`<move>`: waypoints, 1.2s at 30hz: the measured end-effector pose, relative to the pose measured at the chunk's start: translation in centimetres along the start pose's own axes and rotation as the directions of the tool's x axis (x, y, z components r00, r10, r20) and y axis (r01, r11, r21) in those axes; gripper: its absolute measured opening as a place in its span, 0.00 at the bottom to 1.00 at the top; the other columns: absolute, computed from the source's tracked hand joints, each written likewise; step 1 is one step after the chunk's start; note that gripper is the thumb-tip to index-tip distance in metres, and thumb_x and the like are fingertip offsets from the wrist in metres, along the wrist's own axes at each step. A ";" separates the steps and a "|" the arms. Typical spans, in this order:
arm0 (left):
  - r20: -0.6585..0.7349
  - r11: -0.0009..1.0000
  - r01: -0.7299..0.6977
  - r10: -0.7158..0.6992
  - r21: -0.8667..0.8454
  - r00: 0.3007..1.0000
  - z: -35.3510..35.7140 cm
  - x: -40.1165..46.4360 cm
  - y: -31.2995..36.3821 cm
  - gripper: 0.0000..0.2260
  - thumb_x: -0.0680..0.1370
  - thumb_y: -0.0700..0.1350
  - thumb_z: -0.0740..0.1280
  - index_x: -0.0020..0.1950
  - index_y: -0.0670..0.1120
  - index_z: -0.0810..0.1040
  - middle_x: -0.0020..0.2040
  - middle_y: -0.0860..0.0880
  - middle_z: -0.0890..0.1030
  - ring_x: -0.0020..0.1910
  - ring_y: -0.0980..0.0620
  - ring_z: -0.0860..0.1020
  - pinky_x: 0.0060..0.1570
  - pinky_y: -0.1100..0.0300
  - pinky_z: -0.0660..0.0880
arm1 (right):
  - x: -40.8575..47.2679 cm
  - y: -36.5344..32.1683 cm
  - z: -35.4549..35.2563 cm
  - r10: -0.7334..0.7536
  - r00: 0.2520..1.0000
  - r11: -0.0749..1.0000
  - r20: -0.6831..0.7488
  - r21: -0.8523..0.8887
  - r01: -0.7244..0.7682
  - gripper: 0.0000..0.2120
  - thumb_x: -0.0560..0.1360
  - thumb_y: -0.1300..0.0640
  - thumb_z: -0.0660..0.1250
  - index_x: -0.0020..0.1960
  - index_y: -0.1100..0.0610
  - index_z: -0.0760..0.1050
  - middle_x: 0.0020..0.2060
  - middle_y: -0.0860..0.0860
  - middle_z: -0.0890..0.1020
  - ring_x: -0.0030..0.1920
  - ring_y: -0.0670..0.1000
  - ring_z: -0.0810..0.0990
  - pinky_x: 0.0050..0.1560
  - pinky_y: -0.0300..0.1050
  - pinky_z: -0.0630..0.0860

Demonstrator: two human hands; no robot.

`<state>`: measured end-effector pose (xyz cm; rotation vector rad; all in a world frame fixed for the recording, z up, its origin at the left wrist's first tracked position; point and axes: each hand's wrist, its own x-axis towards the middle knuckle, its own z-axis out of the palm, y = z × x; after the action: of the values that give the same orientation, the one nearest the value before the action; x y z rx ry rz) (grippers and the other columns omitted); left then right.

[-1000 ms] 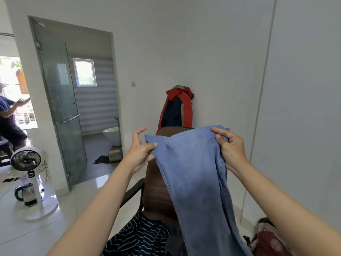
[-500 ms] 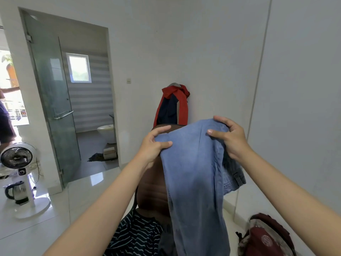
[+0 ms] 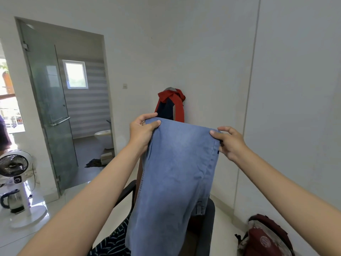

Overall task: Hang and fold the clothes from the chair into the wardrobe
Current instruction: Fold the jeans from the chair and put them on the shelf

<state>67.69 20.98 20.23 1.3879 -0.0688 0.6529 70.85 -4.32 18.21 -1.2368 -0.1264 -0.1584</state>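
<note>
Hands had drawn wider apart than before, left hand [image 3: 141, 131] and right hand [image 3: 229, 143] pinching the faded blue denim jeans [image 3: 175, 174] taut above the dark office chair [image 3: 206, 218], likely squaring them for folding.

Bright daylight from left; wide-angle edges bend.

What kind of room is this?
Probably a bedroom at home: a glass door opens onto a bathroom with a toilet, and both hands hold jeans above a chair.
</note>
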 end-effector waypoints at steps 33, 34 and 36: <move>0.103 0.984 -0.018 0.000 0.176 0.995 -3.2 -1.0 -1.9 0.16 0.71 0.26 0.66 0.40 0.48 0.82 0.48 0.47 0.81 0.44 0.49 0.77 0.36 0.66 0.74 | -0.4 1.1 -0.1 -0.180 0.945 0.902 0.272 -0.338 0.269 0.10 0.70 0.73 0.70 0.41 0.59 0.77 0.25 0.44 0.81 0.28 0.41 0.80 0.30 0.32 0.74; 0.117 0.980 -0.035 0.013 0.194 0.993 -3.2 -1.0 -2.1 0.15 0.72 0.28 0.66 0.41 0.48 0.82 0.49 0.46 0.80 0.44 0.49 0.77 0.37 0.67 0.74 | -0.4 1.2 -0.2 -0.207 0.937 0.885 0.282 -0.355 0.302 0.09 0.71 0.72 0.71 0.41 0.59 0.77 0.27 0.44 0.82 0.29 0.41 0.80 0.31 0.32 0.74; 0.211 0.959 -0.110 0.054 0.263 0.976 -3.3 -0.9 -2.5 0.15 0.74 0.30 0.66 0.46 0.51 0.82 0.53 0.49 0.80 0.51 0.50 0.78 0.47 0.64 0.76 | -0.3 1.5 -0.3 -0.256 0.921 0.837 0.293 -0.410 0.363 0.08 0.71 0.70 0.71 0.42 0.58 0.78 0.28 0.42 0.82 0.30 0.40 0.79 0.31 0.31 0.73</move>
<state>67.03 23.56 16.99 1.7245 -0.2061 0.6042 70.83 -4.17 16.69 -1.7041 -0.5188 -0.3456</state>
